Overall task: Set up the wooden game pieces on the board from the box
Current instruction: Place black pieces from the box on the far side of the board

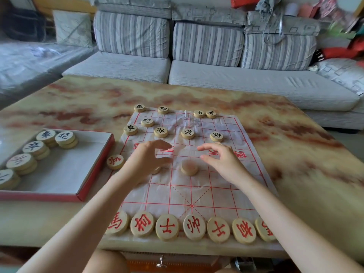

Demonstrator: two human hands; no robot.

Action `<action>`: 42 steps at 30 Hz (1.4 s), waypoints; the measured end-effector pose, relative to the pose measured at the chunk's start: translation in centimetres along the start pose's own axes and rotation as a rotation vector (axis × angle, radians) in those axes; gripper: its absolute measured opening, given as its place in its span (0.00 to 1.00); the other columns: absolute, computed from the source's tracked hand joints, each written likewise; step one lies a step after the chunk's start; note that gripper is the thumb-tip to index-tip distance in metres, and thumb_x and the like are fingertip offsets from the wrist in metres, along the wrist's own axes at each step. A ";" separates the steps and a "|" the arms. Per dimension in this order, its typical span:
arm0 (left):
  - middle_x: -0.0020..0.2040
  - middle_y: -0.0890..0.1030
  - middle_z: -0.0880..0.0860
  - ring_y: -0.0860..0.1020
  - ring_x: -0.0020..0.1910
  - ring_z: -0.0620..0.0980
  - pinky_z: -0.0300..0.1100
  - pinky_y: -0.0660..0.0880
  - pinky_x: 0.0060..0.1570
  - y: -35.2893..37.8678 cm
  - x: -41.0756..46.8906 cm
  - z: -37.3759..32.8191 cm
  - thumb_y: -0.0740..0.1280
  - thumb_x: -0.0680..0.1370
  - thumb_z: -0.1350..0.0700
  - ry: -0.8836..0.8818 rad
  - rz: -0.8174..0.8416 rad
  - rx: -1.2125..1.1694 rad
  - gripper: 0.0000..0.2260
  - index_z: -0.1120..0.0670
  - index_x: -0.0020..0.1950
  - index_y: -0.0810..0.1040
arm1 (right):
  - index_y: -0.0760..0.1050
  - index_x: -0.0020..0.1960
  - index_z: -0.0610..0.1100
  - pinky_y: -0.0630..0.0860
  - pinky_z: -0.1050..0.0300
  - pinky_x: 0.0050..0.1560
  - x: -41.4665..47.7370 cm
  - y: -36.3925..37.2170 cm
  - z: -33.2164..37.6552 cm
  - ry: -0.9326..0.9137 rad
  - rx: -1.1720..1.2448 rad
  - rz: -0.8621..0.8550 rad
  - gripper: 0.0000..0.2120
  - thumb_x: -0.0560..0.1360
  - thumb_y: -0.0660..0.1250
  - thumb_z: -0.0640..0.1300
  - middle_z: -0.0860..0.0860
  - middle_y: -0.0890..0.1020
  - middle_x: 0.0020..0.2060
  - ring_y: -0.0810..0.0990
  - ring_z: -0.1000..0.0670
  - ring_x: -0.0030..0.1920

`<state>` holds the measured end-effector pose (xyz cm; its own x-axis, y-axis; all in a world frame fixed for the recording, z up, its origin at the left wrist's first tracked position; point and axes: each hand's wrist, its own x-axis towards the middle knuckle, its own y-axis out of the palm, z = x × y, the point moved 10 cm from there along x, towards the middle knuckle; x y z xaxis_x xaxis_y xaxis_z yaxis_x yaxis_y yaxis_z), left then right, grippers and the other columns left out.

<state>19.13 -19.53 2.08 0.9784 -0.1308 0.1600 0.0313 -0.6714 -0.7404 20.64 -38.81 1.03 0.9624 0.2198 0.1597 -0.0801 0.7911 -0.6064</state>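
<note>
Box (94,168) beside board (199,191); left hand (146,160) partly covers piece (157,171); sofa (226,79) behind.

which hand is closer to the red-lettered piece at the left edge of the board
Left. The left hand is just right of the red-lettered piece; the right hand is farther right, over the board.

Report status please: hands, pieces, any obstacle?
Both open over board: left hand, right hand. Between them lies blurred piece, touching neither. In box, stacked pieces wait. No obstacle seen.
</note>
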 end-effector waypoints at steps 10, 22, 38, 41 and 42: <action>0.51 0.83 0.53 0.80 0.52 0.49 0.38 0.71 0.56 -13.5 -4.7 12.9 0.70 0.70 0.65 -0.248 -0.314 0.070 0.13 0.57 0.54 0.81 | 0.78 0.53 0.53 0.72 0.58 0.59 2.8 10.0 7.5 -0.060 0.077 0.174 0.09 0.73 0.68 0.46 0.60 0.80 0.50 0.75 0.51 0.56; 0.57 0.76 0.59 0.73 0.58 0.60 0.48 0.68 0.56 -18.2 -3.9 20.1 0.71 0.70 0.53 -0.411 -0.432 0.317 0.17 0.55 0.57 0.77 | 0.78 0.54 0.53 0.67 0.51 0.66 4.8 18.7 13.4 -0.113 0.056 0.263 0.11 0.72 0.67 0.45 0.51 0.80 0.55 0.71 0.49 0.63; 0.59 0.75 0.55 0.68 0.62 0.57 0.48 0.61 0.58 -18.0 -3.4 21.2 0.73 0.69 0.51 -0.285 -0.346 0.484 0.20 0.52 0.59 0.77 | 0.78 0.55 0.54 0.65 0.51 0.66 5.9 23.5 16.2 -0.145 0.035 0.326 0.11 0.73 0.66 0.47 0.51 0.80 0.54 0.70 0.49 0.62; 0.59 0.77 0.53 0.66 0.62 0.56 0.47 0.59 0.58 -18.4 -4.0 21.4 0.75 0.65 0.51 -0.310 -0.364 0.452 0.21 0.50 0.57 0.78 | 0.78 0.55 0.54 0.64 0.49 0.68 6.3 24.4 16.5 -0.158 0.040 0.336 0.11 0.73 0.66 0.48 0.54 0.81 0.54 0.70 0.49 0.63; 0.59 0.77 0.53 0.67 0.62 0.56 0.47 0.60 0.58 -18.8 -4.4 21.4 0.76 0.64 0.50 -0.324 -0.394 0.408 0.21 0.50 0.56 0.78 | 0.77 0.55 0.54 0.64 0.49 0.68 6.6 24.8 16.4 -0.149 0.032 0.341 0.11 0.73 0.66 0.48 0.56 0.81 0.53 0.70 0.50 0.63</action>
<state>18.64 9.24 1.35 0.8879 0.3378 0.3124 0.4128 -0.2851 -0.8650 20.73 -8.40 -0.18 0.8310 0.5524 0.0659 -0.3995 0.6750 -0.6203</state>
